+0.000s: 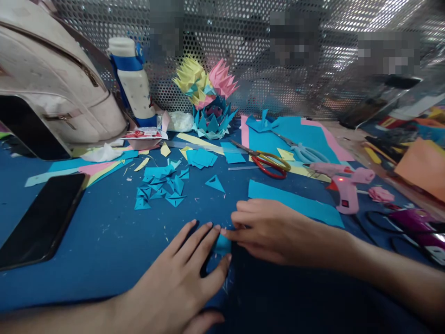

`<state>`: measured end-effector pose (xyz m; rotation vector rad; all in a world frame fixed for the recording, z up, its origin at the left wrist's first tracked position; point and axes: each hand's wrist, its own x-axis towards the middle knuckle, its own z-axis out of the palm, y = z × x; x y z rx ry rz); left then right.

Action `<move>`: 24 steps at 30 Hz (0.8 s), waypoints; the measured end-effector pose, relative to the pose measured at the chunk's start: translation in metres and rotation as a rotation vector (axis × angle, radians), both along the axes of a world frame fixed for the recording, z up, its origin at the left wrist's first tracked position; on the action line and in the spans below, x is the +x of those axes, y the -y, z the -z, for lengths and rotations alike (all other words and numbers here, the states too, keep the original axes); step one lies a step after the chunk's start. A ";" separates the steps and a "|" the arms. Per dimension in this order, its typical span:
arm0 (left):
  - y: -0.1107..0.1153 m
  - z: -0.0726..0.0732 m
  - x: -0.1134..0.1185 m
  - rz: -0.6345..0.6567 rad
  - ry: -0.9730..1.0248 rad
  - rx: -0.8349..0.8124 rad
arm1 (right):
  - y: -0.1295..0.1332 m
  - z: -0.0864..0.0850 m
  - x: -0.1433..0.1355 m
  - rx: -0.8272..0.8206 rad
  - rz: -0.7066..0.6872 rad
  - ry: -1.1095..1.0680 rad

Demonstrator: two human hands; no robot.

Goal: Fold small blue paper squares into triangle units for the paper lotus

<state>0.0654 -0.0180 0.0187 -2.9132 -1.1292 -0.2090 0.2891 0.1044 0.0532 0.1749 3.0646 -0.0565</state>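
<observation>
A small piece of blue paper (223, 245) lies on the blue tabletop between my hands, partly covered by fingers. My left hand (189, 273) rests over its left side, fingers stretched out and apart, with fingertips touching the paper's edges. From the right, my right hand (267, 229) is curled closed, its forefinger and thumb at the paper's upper right edge. Beyond them sits a single folded blue triangle (215, 183). A cluster of folded blue paper pieces (160, 183) spreads to its left, near a stack of blue paper cuts (201, 158).
Behind are red-and-yellow-handled scissors (269, 164), light-blue scissors (308, 153) and a folded-paper flower model (212, 104). At right, a pink glue gun (347, 185) with its light on stands by a blue strip (295, 202). Phones (43, 218), a bottle (134, 83) and a backpack (66, 79) occupy the left.
</observation>
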 end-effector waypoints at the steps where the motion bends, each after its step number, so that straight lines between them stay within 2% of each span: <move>1: 0.000 0.000 0.000 0.005 -0.002 -0.003 | -0.002 -0.002 0.002 -0.030 -0.003 0.001; 8: -0.001 0.001 0.001 0.010 0.016 0.038 | -0.010 -0.006 0.007 -0.159 0.001 0.003; 16: 0.002 0.015 -0.001 0.007 0.032 0.038 | -0.019 0.014 0.004 -0.240 0.014 -0.241; 19: 0.000 0.012 -0.002 0.014 0.025 0.044 | -0.019 0.017 0.004 -0.257 -0.028 -0.248; 24: -0.006 0.005 -0.003 0.006 0.072 0.061 | -0.015 0.014 0.003 -0.257 -0.035 -0.161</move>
